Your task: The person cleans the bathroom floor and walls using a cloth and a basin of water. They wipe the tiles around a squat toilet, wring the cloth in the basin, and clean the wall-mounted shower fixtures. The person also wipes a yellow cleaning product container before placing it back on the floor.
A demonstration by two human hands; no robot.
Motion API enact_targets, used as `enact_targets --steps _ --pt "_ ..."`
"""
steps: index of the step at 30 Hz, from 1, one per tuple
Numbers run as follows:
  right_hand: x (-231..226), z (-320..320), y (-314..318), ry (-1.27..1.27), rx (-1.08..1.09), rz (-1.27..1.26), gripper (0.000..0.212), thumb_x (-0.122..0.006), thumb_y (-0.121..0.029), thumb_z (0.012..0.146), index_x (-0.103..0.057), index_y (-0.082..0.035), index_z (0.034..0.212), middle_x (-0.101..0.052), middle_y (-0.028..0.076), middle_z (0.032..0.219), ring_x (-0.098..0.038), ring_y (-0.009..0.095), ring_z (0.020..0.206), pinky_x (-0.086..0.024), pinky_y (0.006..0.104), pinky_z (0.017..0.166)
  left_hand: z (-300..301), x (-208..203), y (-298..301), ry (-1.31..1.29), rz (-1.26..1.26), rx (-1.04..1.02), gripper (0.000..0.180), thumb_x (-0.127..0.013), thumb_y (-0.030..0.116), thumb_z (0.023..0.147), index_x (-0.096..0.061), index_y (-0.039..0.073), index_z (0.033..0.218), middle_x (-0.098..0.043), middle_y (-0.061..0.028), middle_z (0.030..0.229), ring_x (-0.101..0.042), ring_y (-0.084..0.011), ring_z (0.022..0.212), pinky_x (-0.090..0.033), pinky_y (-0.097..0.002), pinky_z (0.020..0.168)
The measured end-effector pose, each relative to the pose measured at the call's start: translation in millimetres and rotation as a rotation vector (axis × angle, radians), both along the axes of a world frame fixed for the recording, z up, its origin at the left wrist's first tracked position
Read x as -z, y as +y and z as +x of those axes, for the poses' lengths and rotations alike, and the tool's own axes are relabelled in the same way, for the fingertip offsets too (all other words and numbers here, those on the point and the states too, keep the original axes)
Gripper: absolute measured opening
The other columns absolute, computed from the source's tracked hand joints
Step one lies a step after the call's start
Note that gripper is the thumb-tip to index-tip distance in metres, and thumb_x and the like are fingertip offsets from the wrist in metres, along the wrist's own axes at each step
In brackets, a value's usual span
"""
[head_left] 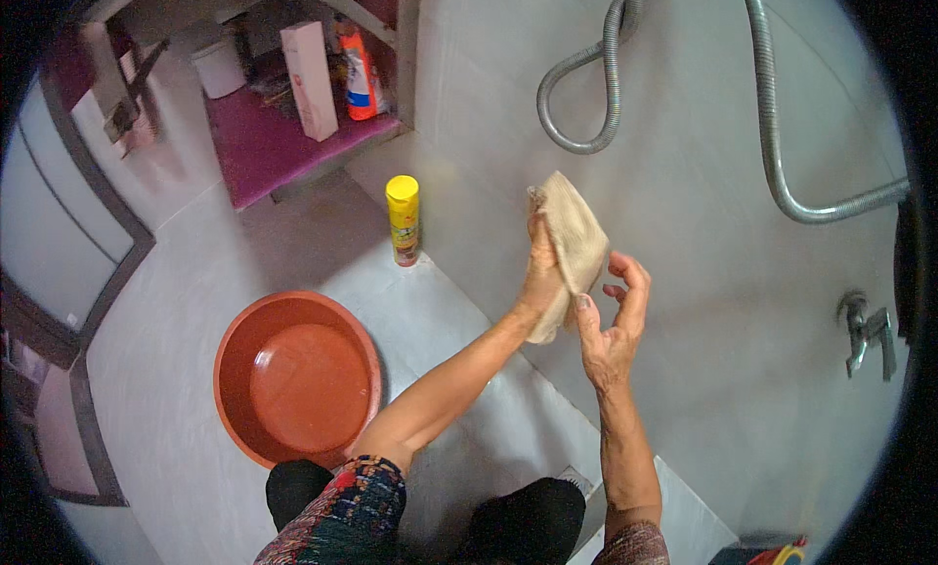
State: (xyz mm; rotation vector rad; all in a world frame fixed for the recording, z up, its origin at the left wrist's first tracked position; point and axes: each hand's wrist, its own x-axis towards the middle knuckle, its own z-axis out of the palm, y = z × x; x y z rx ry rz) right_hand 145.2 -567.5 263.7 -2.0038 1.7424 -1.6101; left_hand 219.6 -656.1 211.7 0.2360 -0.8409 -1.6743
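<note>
A beige cloth, folded flat, is held up in front of the grey wall. My left hand grips it from the left side, its fingers partly hidden behind the fabric. Beside the cloth's lower right edge is my right hand, with thumb and curled fingers spread apart. The right thumb tip lies close to the cloth; I cannot tell whether they touch.
An orange-brown basin stands on the floor at left. Near the wall's foot stands a yellow spray can. A purple shelf holds boxes and bottles. A metal hose hangs on the wall, above a tap.
</note>
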Motion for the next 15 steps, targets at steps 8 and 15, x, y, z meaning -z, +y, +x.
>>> enact_targets --steps 8,15 --pt "19 11 -14 -1.166 -0.419 0.123 0.064 -0.058 -0.019 0.081 -0.028 -0.006 0.135 -0.045 0.013 0.123 -0.047 0.023 0.113 -0.037 0.0357 0.097 0 -14 28 -1.208 -0.78 -0.465 0.051 -0.06 0.027 0.08 -0.045 0.006 0.123 -0.041 -0.0111 0.125 -0.042 -0.031 0.104 -0.035 -0.0381 0.092" --pt "-22 -42 11 -1.136 -0.246 -0.327 0.02 -0.056 -0.008 0.086 -0.049 -0.005 0.104 -0.054 0.005 0.097 -0.055 0.014 0.087 -0.047 0.0276 0.078 80 -81 13 -0.773 -0.511 0.276 0.055 -0.06 0.014 0.082 -0.041 0.009 0.134 -0.051 -0.0086 0.125 -0.046 -0.0167 0.113 -0.039 -0.0313 0.093"
